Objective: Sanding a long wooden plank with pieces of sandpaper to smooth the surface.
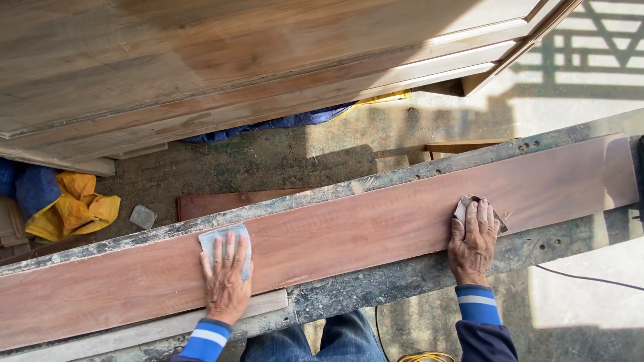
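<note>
Reddish-brown wooden plank point(376, 228), long, laid slantwise on a paint-flecked workbench point(402, 275), running from 8 o'clock to 2 o'clock. Left hand point(225, 278), at 7 o'clock, pressed flat with fingers spread on a grey sanding sheet point(213, 240) on the plank. Right hand point(473, 245), at 4 o'clock, palm down, fingers covering a folded sanding sheet point(463, 208) at the plank's near edge. Yellow cloth point(77, 211) at 9 o'clock, on the ground.
</note>
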